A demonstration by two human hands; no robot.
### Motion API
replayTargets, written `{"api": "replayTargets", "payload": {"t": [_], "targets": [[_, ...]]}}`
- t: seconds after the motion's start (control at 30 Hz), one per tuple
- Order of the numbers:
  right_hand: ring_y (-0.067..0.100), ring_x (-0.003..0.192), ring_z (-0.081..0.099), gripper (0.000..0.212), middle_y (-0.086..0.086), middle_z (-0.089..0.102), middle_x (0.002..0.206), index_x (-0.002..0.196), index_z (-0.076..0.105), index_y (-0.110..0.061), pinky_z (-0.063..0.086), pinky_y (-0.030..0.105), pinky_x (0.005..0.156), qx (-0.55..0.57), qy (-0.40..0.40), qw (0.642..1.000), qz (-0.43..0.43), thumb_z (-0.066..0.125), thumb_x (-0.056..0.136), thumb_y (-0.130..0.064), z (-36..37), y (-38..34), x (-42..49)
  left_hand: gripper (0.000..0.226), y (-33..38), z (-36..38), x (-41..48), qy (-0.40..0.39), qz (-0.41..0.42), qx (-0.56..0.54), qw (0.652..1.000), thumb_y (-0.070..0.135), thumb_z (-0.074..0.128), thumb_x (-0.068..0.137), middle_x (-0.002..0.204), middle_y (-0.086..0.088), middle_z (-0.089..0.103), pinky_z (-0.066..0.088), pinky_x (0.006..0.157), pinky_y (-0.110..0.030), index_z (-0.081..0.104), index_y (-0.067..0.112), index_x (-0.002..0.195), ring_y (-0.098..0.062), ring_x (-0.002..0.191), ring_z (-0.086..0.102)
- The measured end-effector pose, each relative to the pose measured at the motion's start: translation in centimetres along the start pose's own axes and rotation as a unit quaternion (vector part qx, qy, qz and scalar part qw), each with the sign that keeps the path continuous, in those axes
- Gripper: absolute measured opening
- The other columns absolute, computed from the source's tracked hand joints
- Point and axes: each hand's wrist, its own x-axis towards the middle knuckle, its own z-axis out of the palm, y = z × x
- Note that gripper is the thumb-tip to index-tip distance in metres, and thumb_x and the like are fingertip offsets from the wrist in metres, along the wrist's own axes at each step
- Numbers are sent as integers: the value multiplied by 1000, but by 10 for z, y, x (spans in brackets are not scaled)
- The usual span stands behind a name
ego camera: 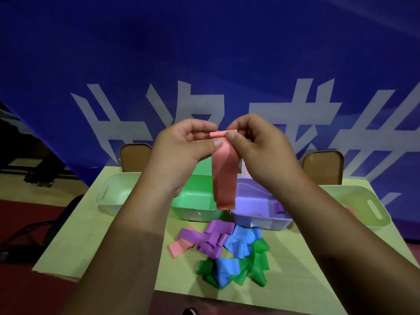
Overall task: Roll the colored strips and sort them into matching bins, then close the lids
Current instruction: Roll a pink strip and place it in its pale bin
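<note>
At 12 o'clock: pink strip [223, 176], top end rolled
left hand [181, 151]: fingers pinch the roll
right hand [256, 146]: fingers pinch it too

Right bin [372, 208] — contents mostly behind forearm [329, 223]; green bin [195, 201] partly hidden.

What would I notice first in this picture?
The left hand and right hand hold up a long salmon-pink stretchy strip in the middle, its top end rolled. Below, a tangled pile of purple, blue, green and pink strips lies on the pale green table. A huge blue banner with white characters fills the background.
</note>
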Motion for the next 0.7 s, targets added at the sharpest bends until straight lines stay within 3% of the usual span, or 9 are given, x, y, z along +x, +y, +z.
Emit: {"api": "replayTargets", "payload": {"t": [0.17, 0.33, 0.47, 0.57, 0.7], "targets": [[24, 83, 71, 2, 1, 71, 88, 103, 69, -26, 61, 53, 80, 1, -36, 999, 18, 68, 104, -25, -5, -2, 5, 25, -1, -5, 2, -3, -2, 6, 1000, -3, 81, 89, 94, -6, 80, 64, 82, -26, 77, 11, 110, -16, 91, 79], [23, 86, 76, 4, 6, 74, 94, 105, 70, -25, 65, 49, 83, 28, -57, 997, 54, 69, 103, -22, -5, -3, 8, 19, -2, -9, 4, 2, 11, 29, 1000, 1, 82, 90, 102, -11, 80, 64, 86, -29, 80, 15, 103, -21, 99, 80], [28, 89, 76, 7, 12, 75, 95, 108, 72, -20, 65, 49, 86, 77, -76, 991, 78, 72, 101, -20, -3, -3, 10, 22, -5, -11, 8, 12, 24, 53, 998, 0, 81, 91, 100, -2, 81, 65, 89, -32, 81, 17, 104, -18, 101, 79], [24, 88, 78, 13, 5, 79, 92, 109, 74, -20, 66, 45, 88, 85, -89, 989, 84, 72, 102, -30, -4, -4, 11, 22, -4, -12, 10, 11, 28, 47, 998, 0, 81, 91, 102, -3, 82, 65, 91, -33, 80, 15, 106, -19, 103, 79], [21, 81, 77, 8, 2, 79, 87, 103, 76, -20, 66, 42, 82, 58, -68, 994, 65, 71, 103, -26, -3, -3, 15, 24, -4, -12, 13, 4, 19, 28, 999, -1, 79, 91, 104, -5, 82, 64, 88, -30, 79, 14, 110, -20, 104, 79]]}}
